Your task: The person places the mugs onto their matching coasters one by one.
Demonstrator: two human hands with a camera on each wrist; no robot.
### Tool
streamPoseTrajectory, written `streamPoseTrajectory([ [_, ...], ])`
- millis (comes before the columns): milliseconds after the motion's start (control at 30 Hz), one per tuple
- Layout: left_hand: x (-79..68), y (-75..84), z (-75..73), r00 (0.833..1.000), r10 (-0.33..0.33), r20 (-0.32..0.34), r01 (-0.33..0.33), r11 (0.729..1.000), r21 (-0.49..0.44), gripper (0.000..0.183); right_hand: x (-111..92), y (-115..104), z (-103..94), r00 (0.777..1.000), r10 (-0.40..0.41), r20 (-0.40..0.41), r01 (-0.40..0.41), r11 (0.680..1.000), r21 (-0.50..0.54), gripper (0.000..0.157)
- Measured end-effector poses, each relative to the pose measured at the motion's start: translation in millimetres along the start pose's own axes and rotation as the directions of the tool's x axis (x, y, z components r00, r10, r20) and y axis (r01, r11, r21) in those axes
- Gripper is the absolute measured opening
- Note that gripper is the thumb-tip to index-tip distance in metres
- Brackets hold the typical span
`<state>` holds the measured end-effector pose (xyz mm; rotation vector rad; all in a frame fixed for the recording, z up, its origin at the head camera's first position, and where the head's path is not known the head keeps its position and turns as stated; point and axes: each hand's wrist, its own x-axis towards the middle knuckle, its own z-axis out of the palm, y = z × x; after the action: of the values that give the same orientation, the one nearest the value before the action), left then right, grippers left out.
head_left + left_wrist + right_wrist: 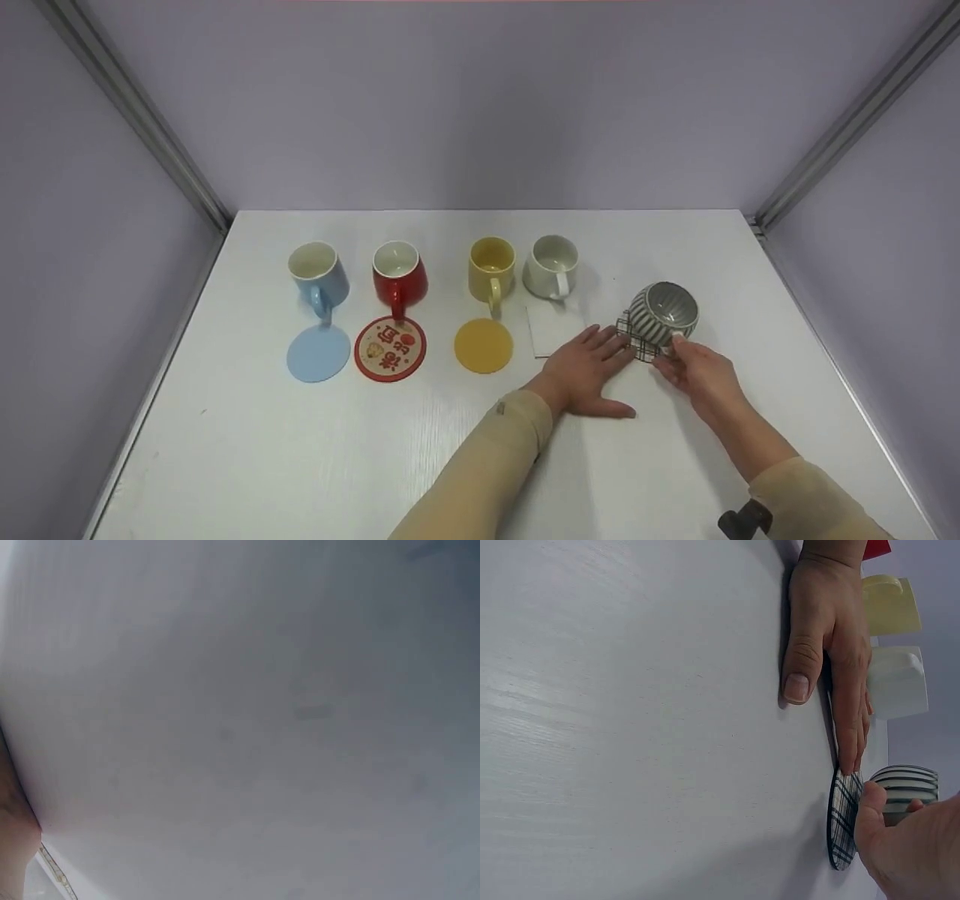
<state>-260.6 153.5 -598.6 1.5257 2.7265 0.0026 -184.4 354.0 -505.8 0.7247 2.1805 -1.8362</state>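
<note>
By its handle, my right hand (702, 375) grips a striped grey-and-white mug (657, 319), which is tilted over a checked coaster (643, 349). Whether the mug's base touches the coaster is hidden in the head view. My left hand (589, 372) lies flat with its fingers straight, fingertips at the coaster's left edge. In the right wrist view the left hand's fingertips (847, 763) touch the rim of the checked coaster (843, 829), and the striped mug (907, 787) is partly behind the right hand. The left wrist view shows mostly the blurred white tabletop.
A white mug (551, 268) stands at the back edge of a white square coaster (553, 327). Leftward are a yellow mug (489, 274), red mug (405, 283) and blue mug (324, 279). Before them lie a yellow coaster (484, 346), red-rimmed coaster (390, 349) and blue coaster (319, 354).
</note>
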Motion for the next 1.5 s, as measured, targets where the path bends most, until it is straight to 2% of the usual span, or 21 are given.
streamPoseTrajectory([
  [200, 2.0, -0.6, 0.3, 1.0, -0.006, 0.007, 0.006, 1.0, 0.005, 0.11, -0.2, 2.4, -0.4, 1.0, -0.024, 0.014, 0.024, 1.0, -0.006, 0.053],
  [567, 0.8, -0.7, -0.1, 1.0, 0.005, -0.023, -0.005, 1.0, -0.022, 0.112, -2.1, 6.9, -1.5, 1.0, -0.005, 0.004, 0.005, 1.0, 0.003, 0.061],
  [733, -0.9, -0.8, -2.1, 0.999, 0.011, -0.047, -0.012, 0.999, -0.038, 0.115, -3.7, 6.8, -1.8, 1.0, 0.0, 0.001, 0.0, 1.0, 0.013, 0.058],
  [933, -1.4, 0.0, -2.6, 0.999, 0.008, -0.039, -0.009, 1.0, -0.022, 0.114, -6.5, 6.5, -1.0, 1.0, 0.011, -0.007, -0.011, 1.0, 0.013, 0.053],
  [1167, -1.5, 0.0, -1.0, 0.996, 0.013, -0.085, -0.015, 1.0, -0.022, 0.109, -9.8, 6.6, 2.3, 1.0, 0.009, 0.006, -0.009, 0.997, 0.073, 0.047],
  [1500, -2.1, -0.1, -0.5, 0.999, 0.0, -0.054, -0.003, 0.998, -0.058, 0.109, -8.3, 10.6, 5.1, 1.0, 0.022, 0.008, -0.022, 0.999, 0.036, 0.048],
])
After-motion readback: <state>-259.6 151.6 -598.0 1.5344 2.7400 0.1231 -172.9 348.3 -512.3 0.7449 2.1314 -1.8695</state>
